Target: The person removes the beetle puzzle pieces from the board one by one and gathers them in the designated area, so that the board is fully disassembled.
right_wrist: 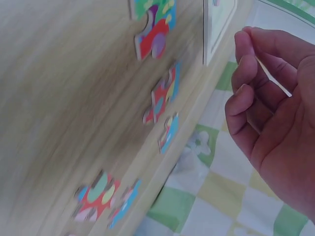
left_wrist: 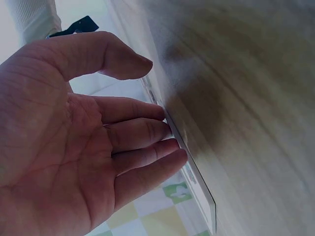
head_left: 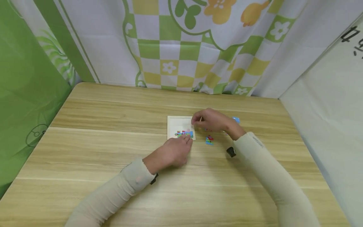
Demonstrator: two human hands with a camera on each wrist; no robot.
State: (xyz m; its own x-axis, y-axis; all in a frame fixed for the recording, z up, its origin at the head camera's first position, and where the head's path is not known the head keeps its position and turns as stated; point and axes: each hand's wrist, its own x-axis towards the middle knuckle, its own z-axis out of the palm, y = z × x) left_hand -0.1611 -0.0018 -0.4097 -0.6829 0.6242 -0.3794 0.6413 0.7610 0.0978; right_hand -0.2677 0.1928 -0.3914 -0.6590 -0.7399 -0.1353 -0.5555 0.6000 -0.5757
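A small white-bottomed puzzle frame (head_left: 171, 123) lies on the table, with colourful joined pieces (head_left: 185, 133) along its near side. My left hand (head_left: 177, 152) rests its fingertips on the frame's near edge, by those pieces. In the left wrist view its fingers (left_wrist: 142, 130) are nearly straight, the thumb apart and the palm bare. Over the frame's right edge is my right hand (head_left: 212, 119), fingers curled. The right wrist view shows thumb and forefinger tips of the right hand (right_wrist: 273, 103) meeting, nothing visible between them.
Loose puzzle pieces lie right of the frame: a red and blue one (head_left: 209, 140) nearest, a blue one (head_left: 236, 119) farther off, others partly behind the right hand. The right wrist view shows several, including a red-green piece (right_wrist: 97, 195). A patterned curtain (head_left: 187, 50) hangs behind the table.
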